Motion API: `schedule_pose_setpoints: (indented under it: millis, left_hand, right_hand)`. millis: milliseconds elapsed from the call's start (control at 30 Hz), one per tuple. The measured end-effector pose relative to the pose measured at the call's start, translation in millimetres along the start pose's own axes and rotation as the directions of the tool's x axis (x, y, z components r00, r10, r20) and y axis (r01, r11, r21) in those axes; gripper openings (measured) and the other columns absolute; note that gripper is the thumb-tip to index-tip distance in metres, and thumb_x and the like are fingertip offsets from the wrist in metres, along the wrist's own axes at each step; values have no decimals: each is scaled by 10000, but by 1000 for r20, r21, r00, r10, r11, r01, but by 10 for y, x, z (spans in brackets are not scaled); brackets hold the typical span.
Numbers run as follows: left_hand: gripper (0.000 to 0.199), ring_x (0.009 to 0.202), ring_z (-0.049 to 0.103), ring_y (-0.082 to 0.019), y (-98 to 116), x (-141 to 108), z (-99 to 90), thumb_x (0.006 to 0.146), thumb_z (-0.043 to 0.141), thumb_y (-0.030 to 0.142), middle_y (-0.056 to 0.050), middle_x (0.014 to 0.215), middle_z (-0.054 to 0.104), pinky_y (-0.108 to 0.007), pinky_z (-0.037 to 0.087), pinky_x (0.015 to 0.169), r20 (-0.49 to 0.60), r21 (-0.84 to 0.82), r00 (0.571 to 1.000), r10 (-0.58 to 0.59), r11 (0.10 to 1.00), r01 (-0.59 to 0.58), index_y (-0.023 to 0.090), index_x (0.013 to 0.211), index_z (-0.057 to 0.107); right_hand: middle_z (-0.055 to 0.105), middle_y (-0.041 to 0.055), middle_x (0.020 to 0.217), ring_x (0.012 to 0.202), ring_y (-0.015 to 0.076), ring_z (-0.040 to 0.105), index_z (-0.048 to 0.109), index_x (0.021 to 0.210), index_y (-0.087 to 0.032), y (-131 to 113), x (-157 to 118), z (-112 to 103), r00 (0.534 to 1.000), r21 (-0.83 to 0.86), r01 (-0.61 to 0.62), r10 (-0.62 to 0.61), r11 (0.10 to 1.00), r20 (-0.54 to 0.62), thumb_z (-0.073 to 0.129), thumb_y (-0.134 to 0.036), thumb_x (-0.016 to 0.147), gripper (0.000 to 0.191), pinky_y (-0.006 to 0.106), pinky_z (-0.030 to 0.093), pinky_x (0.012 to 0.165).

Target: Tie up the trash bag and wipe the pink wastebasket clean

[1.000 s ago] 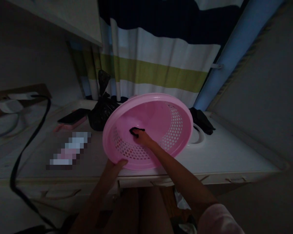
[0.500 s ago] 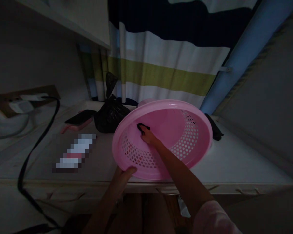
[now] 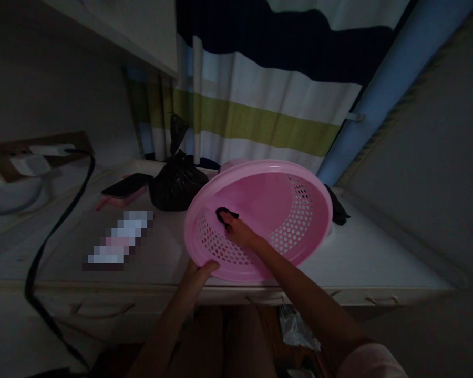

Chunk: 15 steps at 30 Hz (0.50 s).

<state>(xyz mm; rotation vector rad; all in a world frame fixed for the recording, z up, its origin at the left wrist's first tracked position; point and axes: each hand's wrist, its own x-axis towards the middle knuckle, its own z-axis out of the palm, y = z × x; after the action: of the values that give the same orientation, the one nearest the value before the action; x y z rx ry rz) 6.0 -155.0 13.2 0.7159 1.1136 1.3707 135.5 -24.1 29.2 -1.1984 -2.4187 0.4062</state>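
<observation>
A pink plastic basket (image 3: 260,273) with a perforated side is tilted on the white desk, its opening facing me. My left hand (image 3: 200,273) grips the lower left rim, thumb over the edge and the other fingers hidden beneath. Inside the basket, my right hand (image 3: 236,229) is closed on a black cloth (image 3: 225,214), pressed near the left inner wall. A tied black plastic bag (image 3: 177,184) stands behind the basket on the left.
Left on the desk (image 3: 161,252) lie a dark phone (image 3: 128,185) on a pink item and a pixelated object (image 3: 118,239). A black cable (image 3: 51,241) hangs from the wall plug. Another black item (image 3: 338,206) sits right of the basket. Curtains hang behind.
My right hand has moved slightly down and left inside the basket with the black cloth. The view has shifted a little, and the basket's right side appears farther left.
</observation>
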Motion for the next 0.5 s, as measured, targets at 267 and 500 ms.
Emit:
schedule_pose_setpoints:
  millis: [267,500]
  left_hand:
    - [474,1049,550,-268,54,-27,21,559,660,171,-106,1065,633,-400,435,871,-16,21,1000,-24,999,25,167,1027,588]
    - [461,1048,556,-263,9,-47,43,561,662,191,-98,983,659,-400,410,903,-97,17,995,2,1000,0,177,1017,593]
  right_hand:
    - [412,86,1348,1247,162,377,365,1328,-117,-383,219,-19,990,195,-61,85,979,-116,415,-62,783,550,317,280,1064]
    - [502,115,1281,1152,188,500,426,1284,-111,-168,565,37,981,-31,-174,171,984,-96,412,-43,786,503,297,364,999]
